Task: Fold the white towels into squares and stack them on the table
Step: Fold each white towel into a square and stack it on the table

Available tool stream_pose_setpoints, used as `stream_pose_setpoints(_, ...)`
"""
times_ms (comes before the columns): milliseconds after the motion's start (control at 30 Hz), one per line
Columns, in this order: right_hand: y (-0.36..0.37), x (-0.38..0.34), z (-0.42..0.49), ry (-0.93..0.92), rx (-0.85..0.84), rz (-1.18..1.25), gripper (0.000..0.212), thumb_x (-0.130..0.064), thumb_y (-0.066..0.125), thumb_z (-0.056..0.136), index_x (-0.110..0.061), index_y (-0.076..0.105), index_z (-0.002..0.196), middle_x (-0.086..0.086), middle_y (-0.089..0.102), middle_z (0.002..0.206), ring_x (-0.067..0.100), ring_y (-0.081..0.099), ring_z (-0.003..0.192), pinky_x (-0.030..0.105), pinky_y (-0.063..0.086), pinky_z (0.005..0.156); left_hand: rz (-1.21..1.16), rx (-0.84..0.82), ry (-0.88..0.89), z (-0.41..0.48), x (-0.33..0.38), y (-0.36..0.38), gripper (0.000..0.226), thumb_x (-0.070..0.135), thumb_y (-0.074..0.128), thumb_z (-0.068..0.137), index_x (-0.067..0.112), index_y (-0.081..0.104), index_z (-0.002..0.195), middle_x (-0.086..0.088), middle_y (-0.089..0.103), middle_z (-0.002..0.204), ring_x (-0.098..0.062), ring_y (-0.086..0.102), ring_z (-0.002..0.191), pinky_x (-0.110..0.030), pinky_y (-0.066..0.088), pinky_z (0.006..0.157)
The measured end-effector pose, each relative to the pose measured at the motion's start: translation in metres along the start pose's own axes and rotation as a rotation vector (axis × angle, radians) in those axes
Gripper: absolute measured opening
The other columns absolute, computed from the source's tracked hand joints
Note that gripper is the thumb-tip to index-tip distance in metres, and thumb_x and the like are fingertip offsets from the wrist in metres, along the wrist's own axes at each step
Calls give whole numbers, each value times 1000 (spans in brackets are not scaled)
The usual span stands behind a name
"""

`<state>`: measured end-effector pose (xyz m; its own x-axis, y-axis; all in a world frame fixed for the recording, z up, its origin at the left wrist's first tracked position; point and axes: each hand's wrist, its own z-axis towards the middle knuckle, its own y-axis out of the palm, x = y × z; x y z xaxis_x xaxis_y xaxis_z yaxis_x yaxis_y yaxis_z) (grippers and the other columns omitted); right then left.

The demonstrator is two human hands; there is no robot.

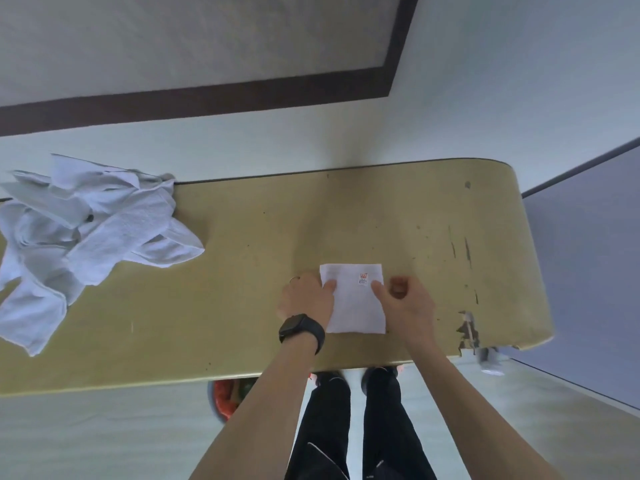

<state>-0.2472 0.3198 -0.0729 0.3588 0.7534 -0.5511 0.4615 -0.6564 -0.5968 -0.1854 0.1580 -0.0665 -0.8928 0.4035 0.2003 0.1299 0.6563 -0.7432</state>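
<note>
Folded towel (355, 306) lies flat on table (242, 278), right between both hands, by the edge nearest the person. Small red tag (363, 278) faces up, just ahead of the thumbs. L hand (304, 297) holds towel's L edge, thumb on top, fingers curled at the side. R hand (407, 304) does same on R edge: thumb on cloth, fingers curled beside it. Looks like a pinch each side, but can't tell if fingers go under the cloth. Shape is rectangle-ish, longer toward the body than across, so prob one more fold needed for a square, or this is final squaring-up; can't say which. To do it well: match corners before pressing, bring near end up to far end w/ edges flush, then flatten w/ palm so layers don't spring back. Thin cloth will prob skew if one thumb lifts first, so release both sides together. No stack seen beside the grip; this one would be the base. Unfolded pile (86, 237) sits well away on L-hand side, out past the watch (301, 329).
</note>
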Motion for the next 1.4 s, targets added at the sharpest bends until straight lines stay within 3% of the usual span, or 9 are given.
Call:
stream_pose_setpoints(167, 9, -11, 12, -4, -65, -138, 31, -53, 65, 85, -27, 63, 102, -8, 59, 105, 15, 59, 89, 36, 52, 75, -167, -32, -46, -5, 0, 0, 32, 47, 53, 95, 19, 63, 105, -2, 66, 102, -25, 60, 88, -32, 45, 70)
stream_pose_setpoints(367, -7, -16, 3, 30, -167, 10, 24, -45, 70, 85, -26, 60, 96, -13, 62, 96, 6, 58, 82, 24, 41, 59, -299, -63, -12, -13, -12, -6, 19, 39, 55, 95, 22, 59, 100, -1, 64, 101, -24, 62, 92, -34, 51, 80)
stream_pose_setpoints(533, -31, -29, -17, 20, -257, 204, 23, -30, 74, 86, -17, 60, 100, -3, 66, 96, 11, 61, 82, 24, 47, 63, -570, -130, 4, -33, -14, -30, 20, 32, 64, 92, 15, 57, 101, 2, 64, 95, -11, 57, 77, -24, 40, 60)
stream_pose_setpoints(733, -73, -71, -51, -129, -414, 285, 11, -25, 69, 92, -22, 72, 102, -4, 75, 99, 14, 67, 91, 24, 47, 71, -740, -114, 88, -75, -29, -85, 24, 34, 71, 89, 22, 69, 109, 7, 74, 99, -10, 67, 92, -25, 45, 79)
stream_pose_setpoints(833, -87, -101, -73, -263, -439, 254, 11, -33, 66, 94, -25, 72, 99, -5, 74, 97, 20, 67, 95, 34, 52, 79, -779, 6, 152, -103, -35, -118, 21, 36, 69, 89, 22, 75, 104, 12, 75, 96, -8, 68, 89, -22, 45, 76)
stream_pose_setpoints(1000, -110, -165, -117, -606, -430, 172, 11, -34, 60, 98, -25, 64, 99, -6, 73, 93, 9, 68, 79, 23, 51, 67, -795, 295, 186, -161, -39, -170, 29, 37, 60, 96, 23, 71, 119, 11, 72, 104, 0, 62, 88, -7, 39, 70)
stream_pose_setpoints(1167, -116, -199, -150, -869, -469, 112, 10, -33, 61, 96, -24, 59, 92, -4, 73, 86, 15, 68, 78, 33, 52, 71, -946, 585, 96, -221, -48, -193, 32, 34, 55, 99, 18, 68, 124, 6, 70, 112, -12, 61, 104, -17, 38, 81)
stream_pose_setpoints(1267, -111, -204, -177, -985, -547, 87, 8, -32, 63, 95, -25, 59, 93, -6, 72, 92, 10, 67, 86, 26, 50, 74, -1094, 675, 34, -257, -67, -186, 28, 36, 57, 97, 20, 72, 115, -1, 72, 101, -22, 64, 100, -23, 44, 78)
stream_pose_setpoints(1400, -89, -192, -224, -1118, -629, 10, 7, -33, 60, 97, -28, 57, 94, -13, 69, 89, -2, 63, 83, 15, 46, 68, -1142, 782, -83, -305, -110, -160, 27, 43, 57, 95, 30, 71, 113, 12, 72, 97, -17, 67, 93, -35, 54, 83)
